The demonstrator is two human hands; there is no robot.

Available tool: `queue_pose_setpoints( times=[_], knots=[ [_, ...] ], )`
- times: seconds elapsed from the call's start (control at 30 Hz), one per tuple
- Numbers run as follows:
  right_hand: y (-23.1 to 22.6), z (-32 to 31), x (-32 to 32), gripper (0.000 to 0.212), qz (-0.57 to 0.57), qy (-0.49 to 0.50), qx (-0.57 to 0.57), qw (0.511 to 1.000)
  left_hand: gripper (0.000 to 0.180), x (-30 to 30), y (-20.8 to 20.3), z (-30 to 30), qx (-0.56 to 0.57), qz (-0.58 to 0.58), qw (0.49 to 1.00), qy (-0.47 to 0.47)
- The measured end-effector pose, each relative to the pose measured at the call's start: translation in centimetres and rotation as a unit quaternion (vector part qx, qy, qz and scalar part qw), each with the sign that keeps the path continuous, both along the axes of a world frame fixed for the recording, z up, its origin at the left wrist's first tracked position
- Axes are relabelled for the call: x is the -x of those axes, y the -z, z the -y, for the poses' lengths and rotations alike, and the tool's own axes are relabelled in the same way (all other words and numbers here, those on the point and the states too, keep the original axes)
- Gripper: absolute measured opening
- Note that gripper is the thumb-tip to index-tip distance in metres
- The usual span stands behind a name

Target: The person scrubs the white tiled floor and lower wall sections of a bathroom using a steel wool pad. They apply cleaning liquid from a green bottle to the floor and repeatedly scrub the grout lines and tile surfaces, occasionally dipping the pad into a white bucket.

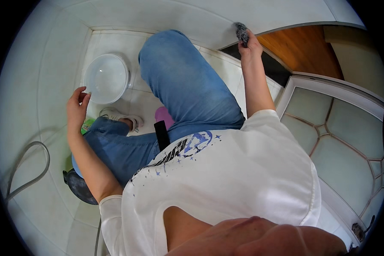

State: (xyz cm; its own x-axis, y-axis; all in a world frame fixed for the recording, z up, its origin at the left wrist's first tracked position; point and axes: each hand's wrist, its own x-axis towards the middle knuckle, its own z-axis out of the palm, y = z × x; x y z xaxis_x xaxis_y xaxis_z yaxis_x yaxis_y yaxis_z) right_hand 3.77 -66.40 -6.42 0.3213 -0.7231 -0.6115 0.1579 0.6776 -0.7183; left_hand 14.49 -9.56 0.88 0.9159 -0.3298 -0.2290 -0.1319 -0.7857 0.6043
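In my right hand (252, 45) is a dark grey, crinkled scouring pad (242, 34), probably steel wool. The pad is up against the white wall (192, 19), beside the doorway's edge, with my fingers closed round it. My left hand (77, 106) hangs by the near left rim of a round, whitish plastic bucket (106, 79). Its fingers are loosely bent and apart, and I see nothing in them. Whether the fingertips touch the bucket cannot be made out. The bucket stands on the tiled floor.
A grey hose (40, 170) loops along the left wall. Near my left leg are a black rounded object (80, 187) and something green (87, 125). A pink object (163, 116) shows between my legs. At right stands a glass-panelled door (333, 141); wooden flooring (305, 47) lies beyond the dark threshold.
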Motion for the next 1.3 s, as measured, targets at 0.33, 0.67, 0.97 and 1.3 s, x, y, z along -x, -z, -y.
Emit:
queue_pose_setpoints(
  times=[0.33, 0.67, 0.97, 1.3],
  knots=[
    [-0.1, 0.4, 0.7, 0.02, -0.02, 0.005, -0.005, 1.0, 0.028, 0.5, -0.3, -0.2, -0.007, -0.005, 1.0, 0.006],
    [2.3, -2.7, -2.5, 0.025, -0.029, 0.0, -0.054, 0.998, 0.029, 1.1, 0.2, 0.1, -0.013, -0.028, 0.999, 0.023],
    [-0.2, -4.3, -2.6, 0.017, 0.111, -0.079, -0.126, 0.983, 0.03, 1.7, -0.6, -0.6, -0.019, -0.016, 1.0, 0.0],
    [2.7, -8.0, -10.1, 0.011, 0.1, -0.197, -0.055, 0.974, 0.03, 1.7, -0.5, -1.0, 0.014, -0.025, 1.0, -0.002]
  ],
)
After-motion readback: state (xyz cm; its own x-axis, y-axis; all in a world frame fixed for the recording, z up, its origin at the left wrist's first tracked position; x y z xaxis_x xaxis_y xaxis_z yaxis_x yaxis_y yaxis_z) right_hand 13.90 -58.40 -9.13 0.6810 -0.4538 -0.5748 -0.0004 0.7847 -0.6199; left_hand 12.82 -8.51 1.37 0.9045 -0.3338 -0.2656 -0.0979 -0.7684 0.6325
